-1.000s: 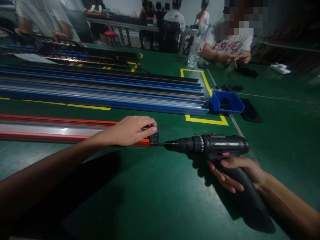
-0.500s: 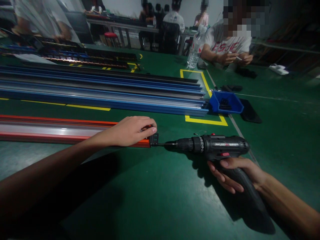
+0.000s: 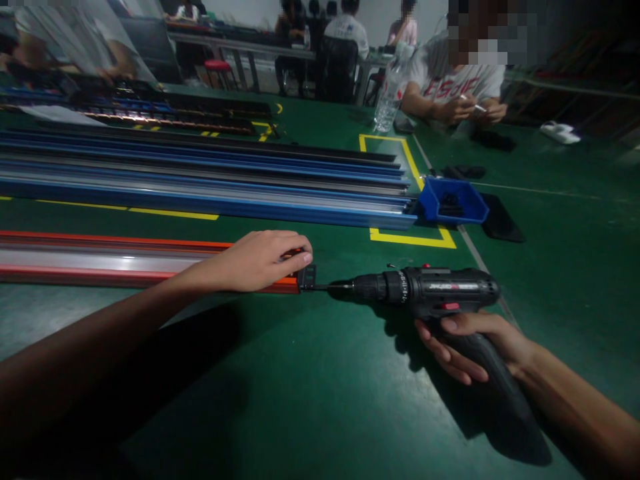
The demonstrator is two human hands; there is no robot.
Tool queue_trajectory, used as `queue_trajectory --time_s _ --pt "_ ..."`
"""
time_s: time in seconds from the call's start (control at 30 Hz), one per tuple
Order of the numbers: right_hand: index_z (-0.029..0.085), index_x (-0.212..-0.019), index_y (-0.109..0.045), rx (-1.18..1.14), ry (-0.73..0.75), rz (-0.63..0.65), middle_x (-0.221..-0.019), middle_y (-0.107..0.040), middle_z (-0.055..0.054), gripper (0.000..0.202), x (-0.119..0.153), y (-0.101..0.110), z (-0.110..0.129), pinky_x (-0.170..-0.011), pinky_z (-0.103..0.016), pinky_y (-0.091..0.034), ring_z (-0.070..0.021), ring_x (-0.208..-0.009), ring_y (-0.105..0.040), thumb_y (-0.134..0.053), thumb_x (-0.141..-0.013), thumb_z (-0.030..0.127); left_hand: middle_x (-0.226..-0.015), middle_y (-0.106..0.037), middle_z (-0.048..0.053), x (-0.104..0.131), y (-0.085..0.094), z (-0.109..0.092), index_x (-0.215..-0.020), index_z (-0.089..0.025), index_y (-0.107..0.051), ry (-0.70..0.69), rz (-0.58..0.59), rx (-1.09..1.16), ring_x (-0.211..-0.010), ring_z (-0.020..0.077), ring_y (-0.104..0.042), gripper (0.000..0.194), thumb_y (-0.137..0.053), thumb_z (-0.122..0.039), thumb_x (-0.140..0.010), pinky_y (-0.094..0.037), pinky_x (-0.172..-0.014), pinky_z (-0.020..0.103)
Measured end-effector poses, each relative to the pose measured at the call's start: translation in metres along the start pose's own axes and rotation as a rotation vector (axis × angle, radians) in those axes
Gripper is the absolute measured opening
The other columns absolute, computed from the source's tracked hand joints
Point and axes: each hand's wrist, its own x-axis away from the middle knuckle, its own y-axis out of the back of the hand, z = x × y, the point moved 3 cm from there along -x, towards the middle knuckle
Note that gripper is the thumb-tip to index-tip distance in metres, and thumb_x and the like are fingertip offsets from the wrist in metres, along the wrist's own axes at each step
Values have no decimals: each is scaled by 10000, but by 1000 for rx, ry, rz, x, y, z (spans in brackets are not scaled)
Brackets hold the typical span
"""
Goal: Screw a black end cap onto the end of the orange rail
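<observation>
My left hand [image 3: 267, 261] is closed over the right end of a long orange-red metal profile [image 3: 115, 260], its fingers curled round the end. A black end cap [image 3: 307, 275] sits at that end, partly covered by my fingers. My right hand [image 3: 465, 347] grips the handle of a black cordless drill [image 3: 445, 287], which lies level and points left. The drill's long bit [image 3: 325, 287] reaches the lower part of the end cap; whether it sits in a screw is too small to tell. A small screw [image 3: 391, 265] lies on the table just behind the drill's chuck.
Several blue and black profiles [image 3: 210, 183] lie behind the orange-red one. A blue bin [image 3: 453, 200] with dark parts stands at their right end, by a dark flat phone-like object [image 3: 503, 219]. Farther back are a plastic bottle [image 3: 390, 93] and a seated person [image 3: 457, 87] holding something small.
Both hands, the drill and the orange-red profile keep their places against each other. The view has shifted very slightly. The person across the table has moved their hands a little.
</observation>
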Motion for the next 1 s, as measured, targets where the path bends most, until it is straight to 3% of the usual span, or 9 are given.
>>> queue_trajectory --time_s 1.0 --pt "106 -957 -754 -40 -30 -25 -694 -668 -12 238 0 1 -3 -485 -196 -544 -54 -370 -500 -701 -885 326 -1078 -719 40 0 1 -1 -1106 -249 -689 11 3 21 -944 208 -649 403 -394 -518 -1058 -430 -777 320"
